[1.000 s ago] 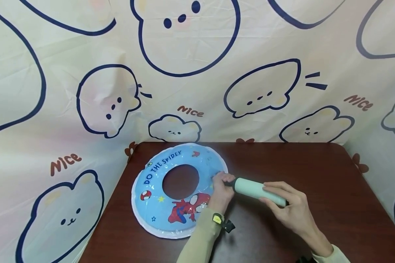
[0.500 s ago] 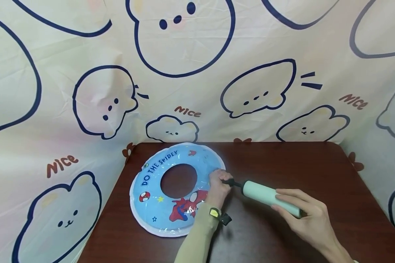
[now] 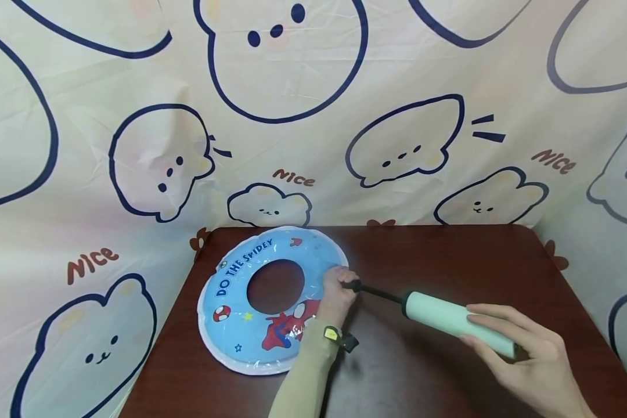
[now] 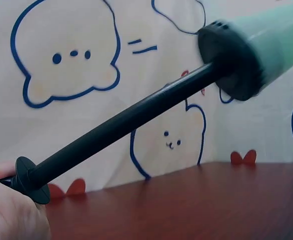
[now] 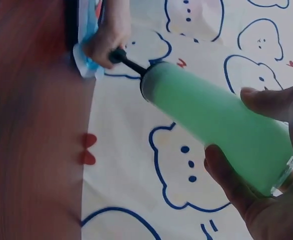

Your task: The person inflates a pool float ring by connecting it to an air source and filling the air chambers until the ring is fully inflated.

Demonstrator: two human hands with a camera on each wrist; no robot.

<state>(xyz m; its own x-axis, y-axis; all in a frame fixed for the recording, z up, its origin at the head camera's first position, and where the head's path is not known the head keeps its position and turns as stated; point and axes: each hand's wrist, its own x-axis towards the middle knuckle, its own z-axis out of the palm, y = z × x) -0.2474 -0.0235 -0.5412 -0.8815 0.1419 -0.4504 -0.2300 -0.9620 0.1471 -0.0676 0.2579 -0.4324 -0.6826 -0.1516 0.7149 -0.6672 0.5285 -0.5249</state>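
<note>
My left hand [image 3: 338,295] grips the black end of a hand pump's rod [image 3: 380,292] over the right side of a swim ring [image 3: 224,342]. The blue, inflated-looking ring has a white edge and a red cartoon figure. What lies under those fingers on the ring is hidden. In the left wrist view the bare black rod [image 4: 121,120] runs from a small flange at the hand up to the barrel. Fingers and thumb of my right hand [image 3: 533,348] hold the far end of the pale green pump barrel [image 3: 449,316], which slants above the table.
The dark brown table [image 3: 423,255] has rounded back corners. A cream cloth [image 3: 313,145] printed with blue-outlined bears hangs behind and along the sides. A black strap with a yellow-green tag [image 3: 339,338] circles the left wrist.
My right hand has drawn the barrel away to the right and toward me, so a longer stretch of black rod shows. The left hand keeps its grip at the ring.
</note>
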